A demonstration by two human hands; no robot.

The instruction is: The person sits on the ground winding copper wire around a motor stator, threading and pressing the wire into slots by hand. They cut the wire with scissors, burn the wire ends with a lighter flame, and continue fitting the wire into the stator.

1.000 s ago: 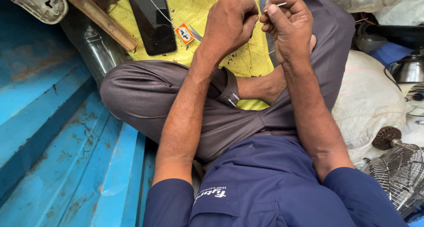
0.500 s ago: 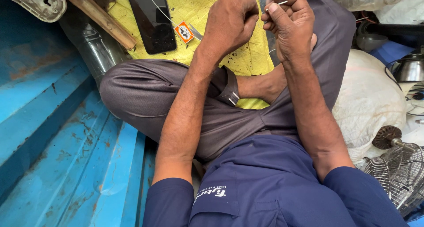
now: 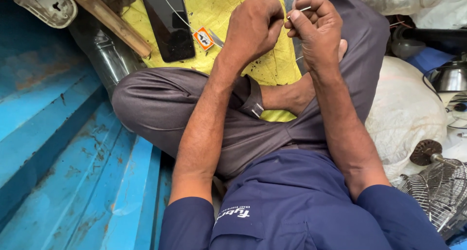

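Two bare hands meet above the person's crossed legs in smooth grey trousers. The left hand point(image 3: 254, 26) is curled into a tight fist, knuckles up, its fingers together; whether anything lies inside it cannot be told. The right hand point(image 3: 316, 28) sits just beside it, fingers point(image 3: 297, 17) pinched on a thin, stiff, pale metal wire point(image 3: 304, 9) whose short end juts from between thumb and forefinger toward the left fist. Beneath both hands lies a crinkled yellow plastic sheet point(image 3: 219, 11), speckled with dark crumbs. On it rest a flat glossy black rectangular phone point(image 3: 170, 28) and a small orange-and-white square tag point(image 3: 204, 38). A rough wooden strip point(image 3: 114, 21) lies slantwise near the phone, beside a dull shiny metal cylinder point(image 3: 104, 55). Scuffed blue painted planks point(image 3: 63, 148) fill the left. A round wire fan grille point(image 3: 440, 194) shows at lower right.
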